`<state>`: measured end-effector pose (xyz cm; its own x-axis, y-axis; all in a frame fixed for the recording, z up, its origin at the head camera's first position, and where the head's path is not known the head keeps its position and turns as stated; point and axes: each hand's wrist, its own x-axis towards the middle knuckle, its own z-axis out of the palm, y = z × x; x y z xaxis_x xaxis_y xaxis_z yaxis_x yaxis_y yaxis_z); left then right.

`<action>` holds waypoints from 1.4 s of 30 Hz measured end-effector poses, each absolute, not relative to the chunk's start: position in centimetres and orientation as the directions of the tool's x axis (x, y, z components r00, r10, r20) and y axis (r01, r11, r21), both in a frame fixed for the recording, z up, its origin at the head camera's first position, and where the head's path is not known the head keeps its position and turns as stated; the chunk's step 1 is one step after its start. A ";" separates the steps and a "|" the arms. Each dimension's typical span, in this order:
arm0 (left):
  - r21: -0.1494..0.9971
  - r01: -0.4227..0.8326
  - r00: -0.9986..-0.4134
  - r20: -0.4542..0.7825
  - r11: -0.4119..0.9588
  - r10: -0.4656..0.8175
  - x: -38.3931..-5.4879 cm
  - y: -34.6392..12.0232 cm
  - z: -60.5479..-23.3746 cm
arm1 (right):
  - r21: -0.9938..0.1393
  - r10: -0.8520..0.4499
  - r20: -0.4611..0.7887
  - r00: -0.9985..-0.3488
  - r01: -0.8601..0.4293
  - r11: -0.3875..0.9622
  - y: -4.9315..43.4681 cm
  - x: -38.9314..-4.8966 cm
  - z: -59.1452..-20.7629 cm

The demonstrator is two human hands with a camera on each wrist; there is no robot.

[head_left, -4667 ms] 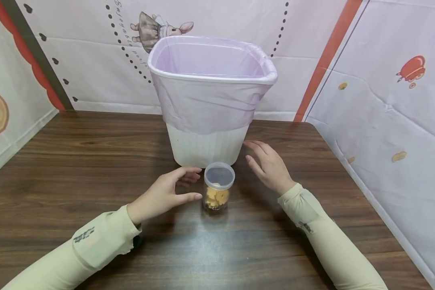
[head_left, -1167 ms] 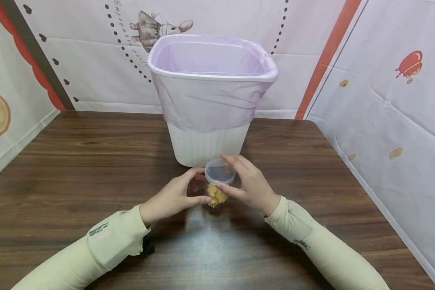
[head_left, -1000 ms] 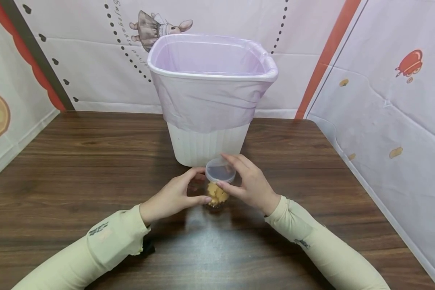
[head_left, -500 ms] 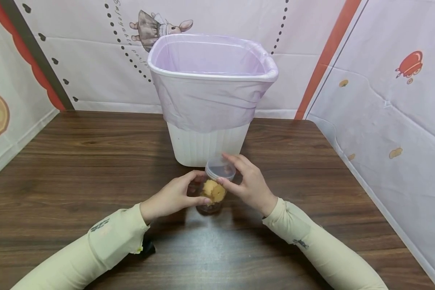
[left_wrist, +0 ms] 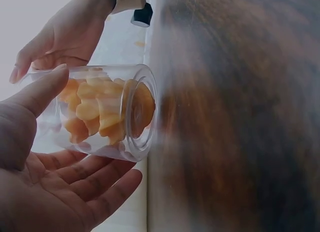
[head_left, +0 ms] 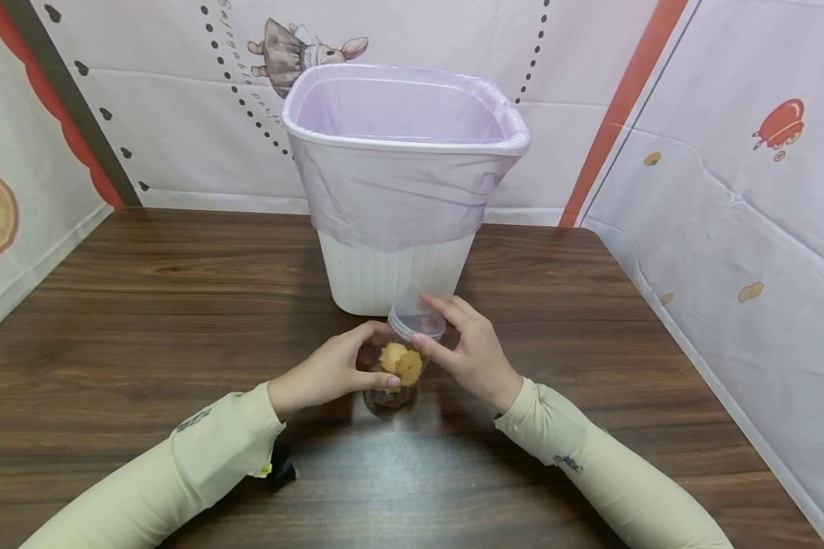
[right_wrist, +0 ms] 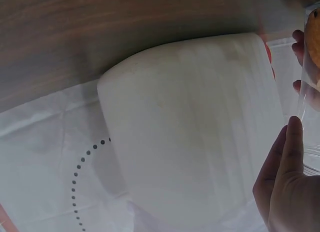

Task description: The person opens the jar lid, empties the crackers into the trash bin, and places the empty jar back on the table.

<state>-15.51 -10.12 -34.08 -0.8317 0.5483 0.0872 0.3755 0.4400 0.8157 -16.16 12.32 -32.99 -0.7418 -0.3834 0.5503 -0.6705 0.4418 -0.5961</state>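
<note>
A clear plastic jar (head_left: 387, 396) stands tilted in front of the bin, its base toward me and its lidded end leaning away. Golden cookies (head_left: 408, 369) with scalloped edges lie inside; they also show as cookies (left_wrist: 95, 106) through the wall in the left wrist view. My left hand (head_left: 326, 374) holds the jar's body from the left, thumb on the near side and fingers behind. On the right, my right hand (head_left: 477, 351) pinches the translucent screw lid (head_left: 416, 317) between thumb and fingers. Whether the jar's base touches the table cannot be made out.
Right behind the jar stands a tall white trash bin (head_left: 391, 278) with a lilac liner (head_left: 398, 194) folded over its rim. The dark wooden table (head_left: 144, 305) is bordered by printed white cloth (head_left: 714, 252) at the back and sides. A black object (head_left: 281, 467) sits under the left cuff.
Both hands moved in from apart and took hold of the jar, the left on its body, the right on the lid. Over the last second the jar tilted, its base swinging toward me and left.
</note>
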 end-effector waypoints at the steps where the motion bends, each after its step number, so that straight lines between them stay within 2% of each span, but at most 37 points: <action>1: 0.818 0.372 -0.831 0.083 0.439 0.550 -15.6 -10.1 -34.1 | -0.604 -0.381 0.546 -0.746 -0.666 0.439 12.3 -16.2 -33.0; 17: 0.848 0.349 -0.818 0.068 0.399 0.571 -16.0 -10.1 -34.3 | -0.638 -0.366 0.511 -0.778 -0.629 0.445 12.3 -16.2 -33.0; 23: 0.842 0.356 -0.816 0.070 0.404 0.573 -16.0 -10.2 -34.5 | -0.633 -0.384 0.511 -0.769 -0.639 0.437 12.4 -16.2 -33.0; 31: 0.809 0.389 -0.829 0.099 0.441 0.550 -15.8 -10.3 -34.5 | -0.575 -0.433 0.524 -0.734 -0.679 0.455 12.7 -16.4 -32.8; 42: 0.704 0.484 -0.838 0.201 0.520 0.507 -15.7 -10.3 -34.5 | -0.562 -0.450 0.504 -0.738 -0.675 0.477 12.9 -16.6 -32.6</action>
